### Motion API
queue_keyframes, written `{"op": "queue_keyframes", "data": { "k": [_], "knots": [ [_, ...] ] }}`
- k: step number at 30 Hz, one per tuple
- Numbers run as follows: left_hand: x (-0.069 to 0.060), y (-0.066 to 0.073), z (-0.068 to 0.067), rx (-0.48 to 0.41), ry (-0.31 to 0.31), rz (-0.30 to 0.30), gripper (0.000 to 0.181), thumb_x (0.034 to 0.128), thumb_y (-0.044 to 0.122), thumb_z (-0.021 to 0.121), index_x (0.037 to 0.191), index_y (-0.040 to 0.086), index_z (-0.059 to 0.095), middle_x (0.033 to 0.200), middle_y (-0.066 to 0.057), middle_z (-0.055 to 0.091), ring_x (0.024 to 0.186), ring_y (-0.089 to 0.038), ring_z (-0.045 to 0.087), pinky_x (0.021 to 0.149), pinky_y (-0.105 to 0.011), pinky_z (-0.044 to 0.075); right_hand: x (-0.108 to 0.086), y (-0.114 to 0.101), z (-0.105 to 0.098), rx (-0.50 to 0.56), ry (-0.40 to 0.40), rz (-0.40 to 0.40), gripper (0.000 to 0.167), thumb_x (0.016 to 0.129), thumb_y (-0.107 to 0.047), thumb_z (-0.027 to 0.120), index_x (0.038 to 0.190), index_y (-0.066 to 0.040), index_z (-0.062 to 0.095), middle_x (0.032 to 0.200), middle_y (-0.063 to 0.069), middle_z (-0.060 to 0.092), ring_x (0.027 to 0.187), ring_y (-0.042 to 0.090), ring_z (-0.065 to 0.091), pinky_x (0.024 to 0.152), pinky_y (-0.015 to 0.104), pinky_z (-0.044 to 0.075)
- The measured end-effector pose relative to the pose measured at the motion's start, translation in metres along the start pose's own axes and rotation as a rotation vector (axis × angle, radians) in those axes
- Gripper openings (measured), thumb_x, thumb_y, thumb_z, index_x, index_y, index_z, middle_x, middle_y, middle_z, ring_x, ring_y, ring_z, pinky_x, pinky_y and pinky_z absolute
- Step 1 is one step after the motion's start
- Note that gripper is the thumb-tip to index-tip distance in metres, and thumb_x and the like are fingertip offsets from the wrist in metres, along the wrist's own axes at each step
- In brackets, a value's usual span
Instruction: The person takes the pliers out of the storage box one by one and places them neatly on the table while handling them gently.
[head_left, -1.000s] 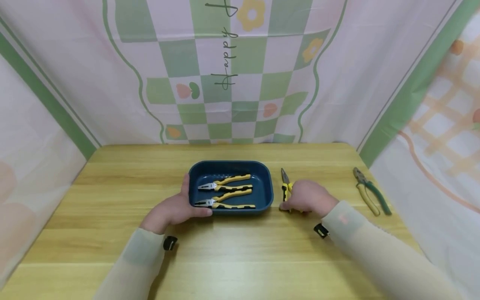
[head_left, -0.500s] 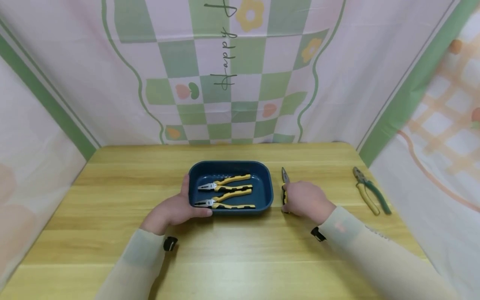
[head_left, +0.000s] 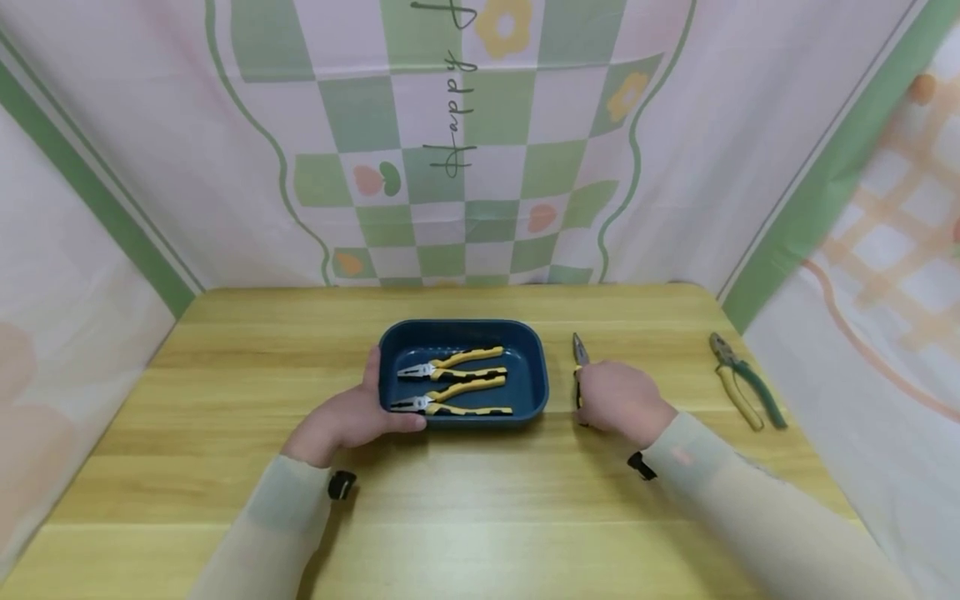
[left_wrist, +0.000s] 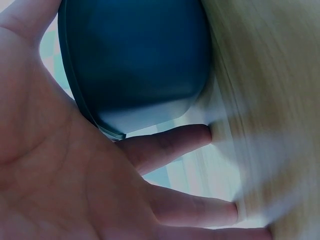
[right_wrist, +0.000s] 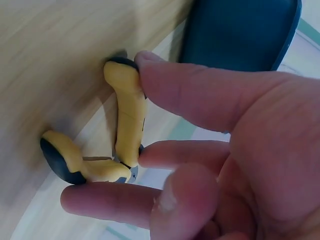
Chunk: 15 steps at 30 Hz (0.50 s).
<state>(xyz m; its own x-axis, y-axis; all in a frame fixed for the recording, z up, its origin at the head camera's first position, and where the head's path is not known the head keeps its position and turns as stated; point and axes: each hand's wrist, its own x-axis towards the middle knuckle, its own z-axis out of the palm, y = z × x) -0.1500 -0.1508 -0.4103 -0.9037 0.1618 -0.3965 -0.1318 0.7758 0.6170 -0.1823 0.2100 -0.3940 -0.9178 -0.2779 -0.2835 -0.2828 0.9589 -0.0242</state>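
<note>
A dark blue tray [head_left: 463, 422] stands mid-table in the head view, holding two pliers with yellow-and-black handles, the rear pliers [head_left: 450, 363] and the front pliers [head_left: 452, 397]. My left hand [head_left: 348, 425] rests against its left end, thumb along the front rim; in the left wrist view the fingers look straight beside the tray wall. Right of the tray, my right hand [head_left: 622, 404] grips yellow-and-black needle-nose pliers [head_left: 580, 350], whose tapered tip points away from me. The right wrist view shows thumb and fingers against their spread handles [right_wrist: 131, 117]. The hand covers much of them from above.
Another pair of pliers [head_left: 742, 379], with one green and one yellowish handle, lies near the right edge of the wooden table [head_left: 465, 517]. A patterned curtain [head_left: 465, 225] hangs behind the table, with more cloth at both sides.
The right hand has closed further over the needle-nose pliers, and both have shifted slightly right, away from the tray. Left hand and tray have stayed in place.
</note>
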Motion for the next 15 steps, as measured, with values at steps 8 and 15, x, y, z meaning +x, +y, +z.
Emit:
{"op": "queue_keyframes", "data": {
  "k": [8, 15],
  "knots": [
    [0.0, 0.001, -0.002, 0.017, -0.003, 0.001, 0.138, 0.075, 0.065, 0.077, 0.156, 0.014, -0.022, 0.143, -0.032, 0.045, 0.104, -0.033, 0.06, 0.094, -0.055, 0.044, -0.006, 0.031, 0.001, 0.031, -0.005, 0.008, 0.039, 0.081, -0.025, 0.078, 0.11, -0.001, 0.068, 0.088, 0.014, 0.066, 0.065, 0.022, 0.055, 0.053, 0.04, 0.047],
    [0.001, 0.0, -0.001, 0.028, -0.006, -0.005, 0.138, 0.0748, 0.066, 0.077, 0.156, 0.014, -0.022, 0.141, -0.032, 0.047, 0.102, -0.032, 0.061, 0.094, -0.054, 0.044, -0.017, 0.067, 0.005, 0.09, -0.01, 0.04, 0.068, 0.081, -0.031, 0.081, 0.134, 0.005, 0.059, 0.127, 0.028, 0.06, 0.103, 0.042, 0.062, 0.074, 0.053, 0.051]
  ]
}}
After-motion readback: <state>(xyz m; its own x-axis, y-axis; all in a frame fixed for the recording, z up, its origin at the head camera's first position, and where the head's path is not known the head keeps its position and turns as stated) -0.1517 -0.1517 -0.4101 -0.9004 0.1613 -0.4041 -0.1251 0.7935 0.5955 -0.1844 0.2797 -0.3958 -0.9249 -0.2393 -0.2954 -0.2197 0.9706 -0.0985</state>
